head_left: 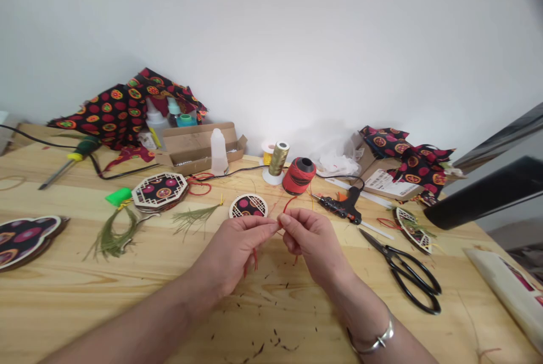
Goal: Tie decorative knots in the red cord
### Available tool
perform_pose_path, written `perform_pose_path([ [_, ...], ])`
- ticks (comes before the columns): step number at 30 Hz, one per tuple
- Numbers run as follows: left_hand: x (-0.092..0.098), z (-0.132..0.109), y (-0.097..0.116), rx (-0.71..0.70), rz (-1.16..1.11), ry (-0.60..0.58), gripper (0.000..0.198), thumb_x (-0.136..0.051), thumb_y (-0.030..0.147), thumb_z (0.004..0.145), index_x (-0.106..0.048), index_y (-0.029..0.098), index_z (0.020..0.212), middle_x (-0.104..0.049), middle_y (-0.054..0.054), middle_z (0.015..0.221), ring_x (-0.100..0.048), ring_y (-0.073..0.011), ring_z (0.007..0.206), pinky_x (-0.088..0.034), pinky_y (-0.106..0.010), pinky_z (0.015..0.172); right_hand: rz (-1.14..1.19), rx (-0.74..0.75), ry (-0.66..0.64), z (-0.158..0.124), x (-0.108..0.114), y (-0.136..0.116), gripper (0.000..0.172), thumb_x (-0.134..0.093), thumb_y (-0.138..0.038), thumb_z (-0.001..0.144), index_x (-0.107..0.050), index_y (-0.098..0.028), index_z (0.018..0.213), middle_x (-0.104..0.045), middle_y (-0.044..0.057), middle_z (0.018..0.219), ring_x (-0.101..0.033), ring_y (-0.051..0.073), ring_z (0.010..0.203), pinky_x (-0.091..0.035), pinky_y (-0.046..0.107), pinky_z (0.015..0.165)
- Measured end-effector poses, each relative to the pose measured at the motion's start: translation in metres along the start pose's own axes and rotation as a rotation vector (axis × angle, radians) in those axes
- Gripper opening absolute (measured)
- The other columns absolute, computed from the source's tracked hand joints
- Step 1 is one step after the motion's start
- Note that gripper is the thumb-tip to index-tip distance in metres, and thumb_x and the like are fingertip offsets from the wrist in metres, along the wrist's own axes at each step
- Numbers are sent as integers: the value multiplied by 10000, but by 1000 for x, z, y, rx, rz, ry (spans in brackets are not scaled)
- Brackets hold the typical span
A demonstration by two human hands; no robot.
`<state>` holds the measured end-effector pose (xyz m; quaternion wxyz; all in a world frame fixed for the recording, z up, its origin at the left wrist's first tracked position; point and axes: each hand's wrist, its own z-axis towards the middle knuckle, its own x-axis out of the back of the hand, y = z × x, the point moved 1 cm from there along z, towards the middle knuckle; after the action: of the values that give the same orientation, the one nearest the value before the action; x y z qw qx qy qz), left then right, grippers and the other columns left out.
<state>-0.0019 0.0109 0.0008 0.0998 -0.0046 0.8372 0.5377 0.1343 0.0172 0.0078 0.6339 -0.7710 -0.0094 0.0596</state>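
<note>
My left hand (pixel 237 248) and my right hand (pixel 311 239) meet above the wooden table (pixel 139 290), fingertips pinched together on a thin red cord (pixel 288 204). A loop of the cord rises above the fingertips and loose ends hang below my left hand. Just behind the fingers lies a small round lattice ornament (pixel 248 206) with dark patterned fabric inside. A red thread spool (pixel 298 175) stands further back. A silver bracelet sits on my right wrist.
Black scissors (pixel 407 271) and a black glue gun (pixel 341 207) lie to the right. A gold thread spool (pixel 278 160), a cardboard box (pixel 197 146), an octagonal ornament (pixel 160 190), green tassels (pixel 114 234), a screwdriver (pixel 70 161) and patterned fabric (pixel 127 107) sit behind and left.
</note>
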Motion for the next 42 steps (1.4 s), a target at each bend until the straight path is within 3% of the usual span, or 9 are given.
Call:
perform_pose_path([
  [5,0,3,-2,-18,-30,20,211,-683,376,652,-681,179,726,-480,66,460,-299,-33,326,-193,-174,321,-8,12,28,2,-1,2,209,-680,-315,640,-561,-142,641,-460,-64,442,-346,51,395,-250,187,395],
  [15,-1,1,0,3,-46,-27,209,-679,373,648,-653,167,673,-394,80,473,-264,-34,362,-177,-171,343,-48,25,-5,4,2,11,213,-613,-335,702,-533,-158,614,-403,-73,451,-296,61,418,-219,192,395],
  [20,2,0,3,-29,-57,-16,219,-640,388,690,-666,179,750,-530,30,575,-363,-57,445,-188,-172,379,-190,89,25,3,3,4,212,-587,-319,718,-530,-156,596,-427,-54,486,-324,74,455,-248,203,424],
  [24,2,-1,7,-80,20,30,246,-626,409,707,-674,184,796,-509,37,550,-364,-67,464,-244,-168,412,-298,147,81,4,6,0,182,-567,-292,733,-532,-166,606,-425,-54,498,-325,84,467,-271,212,445],
  [28,1,-1,11,-147,150,50,216,-631,389,701,-677,182,745,-615,-9,786,-408,-69,497,-297,-191,452,-400,244,130,5,9,1,167,-547,-285,759,-541,-173,635,-455,-44,538,-372,100,503,-298,220,480],
  [32,2,-3,15,-228,300,105,203,-639,348,690,-658,169,597,-613,-34,1054,-477,-93,583,-306,-213,479,-513,332,176,3,10,2,177,-524,-279,782,-526,-179,637,-486,-33,569,-410,111,541,-322,226,515],
  [36,2,-4,14,-179,268,25,203,-627,356,702,-646,174,613,-582,-30,1163,-495,-91,598,-312,-212,488,-505,342,188,2,9,1,160,-501,-238,786,-541,-174,646,-514,-26,576,-429,113,547,-341,227,529],
  [38,0,-4,12,-152,231,-47,232,-623,366,706,-624,159,601,-606,-45,1109,-445,-60,515,-306,-212,479,-464,319,182,3,10,0,161,-500,-223,784,-546,-169,639,-522,-24,578,-431,109,541,-340,224,525],
  [42,-3,-3,6,-101,267,-130,225,-586,374,732,-616,156,689,-599,7,597,-353,-62,415,-244,-201,427,-344,234,152,6,10,1,183,-517,-259,783,-549,-165,629,-486,-36,540,-384,89,484,-300,207,467],
])
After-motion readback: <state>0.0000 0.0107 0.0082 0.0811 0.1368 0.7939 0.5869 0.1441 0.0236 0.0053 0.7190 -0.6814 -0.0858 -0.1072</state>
